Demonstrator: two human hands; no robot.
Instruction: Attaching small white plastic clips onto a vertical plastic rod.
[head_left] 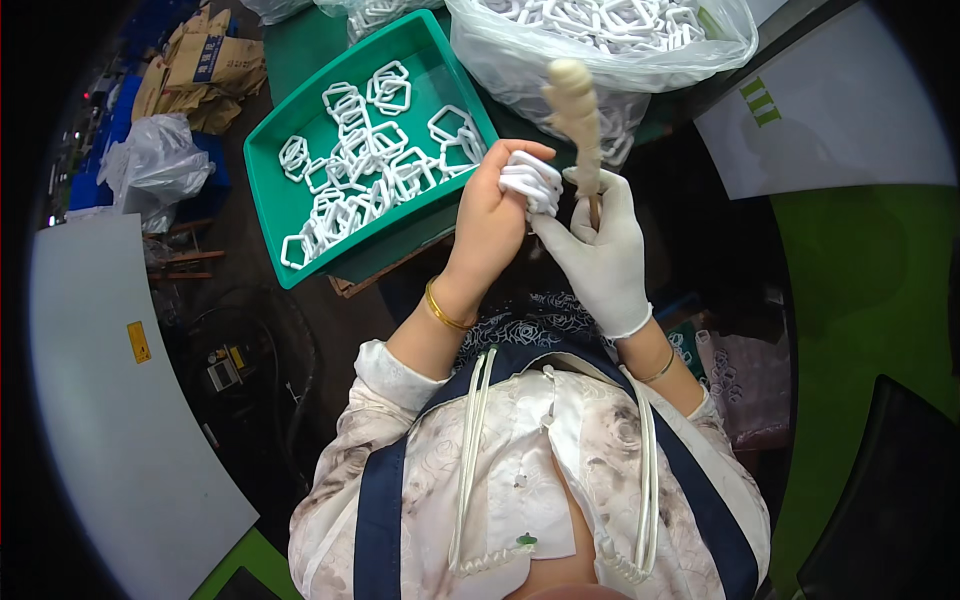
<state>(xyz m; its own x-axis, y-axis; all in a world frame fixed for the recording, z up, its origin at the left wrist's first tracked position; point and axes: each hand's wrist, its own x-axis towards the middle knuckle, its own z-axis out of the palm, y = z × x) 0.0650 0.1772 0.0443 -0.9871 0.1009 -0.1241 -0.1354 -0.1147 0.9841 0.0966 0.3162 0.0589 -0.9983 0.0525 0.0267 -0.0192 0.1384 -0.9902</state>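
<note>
My left hand point(492, 195), bare with a gold bangle at the wrist, is closed around a small stack of white plastic rings point(530, 180) with angular outlines. Beside it, my right hand point(605, 250) wears a white knitted glove. It grips the lower end of a stick-like tool point(574, 105), wrapped in lumpy cream material, that points away from me. A thin brown part of the tool shows at the glove; its tip is hidden. The gloved thumb and fingers are close to the underside of the stack, and whether they touch it I cannot tell.
A green tray point(268, 200) holding many loose white rings stands just left of my hands. Beyond my hands sits a clear plastic bag point(690, 65) full of similar rings. Brown paper sacks point(215, 65) lie at far left, near a grey-white panel point(130, 380). Another white panel point(840, 100) stands at right.
</note>
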